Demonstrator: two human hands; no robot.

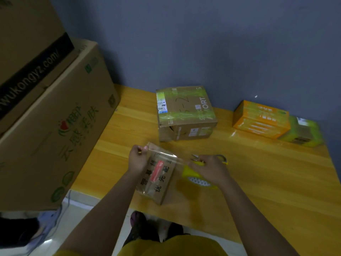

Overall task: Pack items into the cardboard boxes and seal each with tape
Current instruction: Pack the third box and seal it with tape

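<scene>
Now left hand [137, 159] pinching tape strip [167, 154], right hand [208, 169] gripping dispenser [195, 177]

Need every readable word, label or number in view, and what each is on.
"wukongyz.com/": black strip on top big carton
"云感柔肤": green print, lower big carton
"ORT" and handwritten "3-2": taped box
"优先配": small box under the tape
Orange box print, shipping labels: too blurred.

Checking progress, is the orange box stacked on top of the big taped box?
No, the orange box sits on the table, apart from the taped box.
</scene>
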